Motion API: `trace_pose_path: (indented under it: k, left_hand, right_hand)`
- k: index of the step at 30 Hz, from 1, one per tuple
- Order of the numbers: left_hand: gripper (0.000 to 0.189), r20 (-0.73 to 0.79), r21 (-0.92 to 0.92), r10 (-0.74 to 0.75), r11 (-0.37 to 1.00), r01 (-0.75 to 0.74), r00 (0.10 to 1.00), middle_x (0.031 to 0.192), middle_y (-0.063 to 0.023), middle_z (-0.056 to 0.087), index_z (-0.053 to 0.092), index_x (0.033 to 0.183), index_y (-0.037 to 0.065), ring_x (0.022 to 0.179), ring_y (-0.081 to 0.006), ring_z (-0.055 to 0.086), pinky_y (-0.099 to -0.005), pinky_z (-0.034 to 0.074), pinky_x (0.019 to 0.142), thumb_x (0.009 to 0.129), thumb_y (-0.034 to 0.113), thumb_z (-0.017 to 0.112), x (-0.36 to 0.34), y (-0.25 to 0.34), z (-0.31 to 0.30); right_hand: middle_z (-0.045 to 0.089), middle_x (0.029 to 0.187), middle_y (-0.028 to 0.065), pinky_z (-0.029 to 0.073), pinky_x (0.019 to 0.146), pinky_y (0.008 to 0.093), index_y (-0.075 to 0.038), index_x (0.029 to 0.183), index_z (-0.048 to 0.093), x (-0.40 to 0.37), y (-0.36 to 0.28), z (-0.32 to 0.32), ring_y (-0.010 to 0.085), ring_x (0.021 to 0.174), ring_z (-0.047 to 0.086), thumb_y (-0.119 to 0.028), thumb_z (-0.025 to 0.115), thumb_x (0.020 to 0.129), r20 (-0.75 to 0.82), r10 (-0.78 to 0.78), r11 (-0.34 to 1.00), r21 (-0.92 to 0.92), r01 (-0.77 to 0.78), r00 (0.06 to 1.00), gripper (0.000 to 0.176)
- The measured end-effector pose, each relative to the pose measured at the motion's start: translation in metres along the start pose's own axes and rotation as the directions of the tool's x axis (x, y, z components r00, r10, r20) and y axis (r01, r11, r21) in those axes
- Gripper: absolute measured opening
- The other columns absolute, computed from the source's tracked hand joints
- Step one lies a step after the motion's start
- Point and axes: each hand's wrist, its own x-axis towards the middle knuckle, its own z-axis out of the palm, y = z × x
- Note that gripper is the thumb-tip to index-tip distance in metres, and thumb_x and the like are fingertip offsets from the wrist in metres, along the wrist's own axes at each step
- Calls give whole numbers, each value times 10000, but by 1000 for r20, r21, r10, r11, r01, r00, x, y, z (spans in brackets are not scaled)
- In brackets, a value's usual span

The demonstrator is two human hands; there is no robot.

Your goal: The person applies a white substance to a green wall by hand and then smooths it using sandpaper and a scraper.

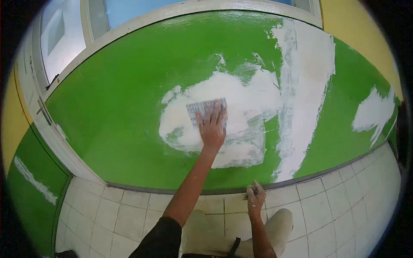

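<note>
1. The flat rectangular grey-white pad with a dotted face [202, 108] lies against the green painted wall [120, 107], directly under the fingertips of your left hand [212, 129]. The left hand's fingers are laid flat across the pad's lower edge and press it to the wall.

2. The pad sits on the large irregular patch of white filler [245, 92], which spreads to both sides of the left hand and below its wrist.

3. Your right hand [256, 198] is lower, apart from the left hand, in front of the white square tiles [327, 206]. Its fingers are drawn in around a small dark item [246, 197]; what the item is cannot be told.

4. To the right of the left hand, a tall white streak [307, 73] runs down the wall. Farther right lies a smaller white patch [370, 112].

5. A grey strip [172, 187] separates the green wall from the tiles, just above the right hand.

6. Above the left hand, a white frame [142, 23] borders the wall.

7. Below the right hand, your beige trouser knee [279, 219] shows.
</note>
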Motion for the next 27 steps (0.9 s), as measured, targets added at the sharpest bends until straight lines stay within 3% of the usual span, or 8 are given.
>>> trace_pose_path:
  k: [5,10,14,19,20,21,24,27]
  left_hand:
    - [564,148,-57,263,965,-257,954,1502,-4,428,506,1402,169,1417,-279,336,-594,168,1164,844,151,587,-33,-52,-9]
    - [414,-316,-125,-188,980,156,930,1456,-111,476,498,1396,102,1410,-333,344,-592,151,1169,989,161,451,25,-70,-32]
    - [388,-189,-377,-102,926,24,977,1402,-163,518,545,1314,-1,1402,-322,366,-523,232,1157,1038,223,388,4,-17,-44]
    - [364,82,-783,-598,457,422,798,1132,-161,668,609,1200,-18,1045,-271,659,-353,517,898,1029,267,462,-69,37,-60]
    - [328,393,-789,-642,132,600,658,1043,-126,679,624,1144,-6,922,-240,673,-331,539,821,1016,267,498,-78,42,-69]
    - [295,675,-667,-569,-201,717,469,954,-91,690,639,1088,6,798,-209,688,-309,562,744,1002,268,533,-81,46,-77]
    - [251,908,-410,-254,-711,571,334,899,-79,678,639,1022,25,720,-175,672,-284,563,668,970,266,594,-61,59,-112]
    - [281,947,-228,-43,-788,572,318,907,-87,676,636,1044,14,739,-185,669,-312,568,677,936,273,648,-66,55,-124]
  right_hand:
    - [630,795,109,504,472,289,95,1199,572,-18,-4,-11,115,546,564,-74,593,909,38,-13,1000,24,12,999,336]
    - [651,847,119,518,484,285,79,1217,558,-14,36,-35,115,549,564,-64,587,915,15,15,1000,3,-15,1000,336]
    - [651,846,123,520,487,301,75,1246,545,-22,35,-29,127,543,571,-69,598,912,16,10,998,67,-11,1000,367]
    - [618,1083,157,561,742,365,44,1389,437,-11,-29,5,210,917,634,-88,616,898,179,49,973,214,-88,983,539]
    - [618,1083,157,561,742,365,44,1389,437,-5,-51,15,210,917,634,-88,616,898,179,52,974,210,-90,983,539]
    - [554,1214,145,489,888,394,21,1434,368,1,-73,24,231,1080,557,-214,674,866,251,-45,952,303,-35,967,686]
    - [452,1379,136,382,1055,428,-5,1494,253,23,-85,42,258,1273,441,-311,731,824,462,-216,856,513,-61,860,878]
    - [441,1403,125,354,1062,397,-1,1471,295,24,-93,52,251,1286,430,-273,734,794,544,-234,733,643,-221,806,851]
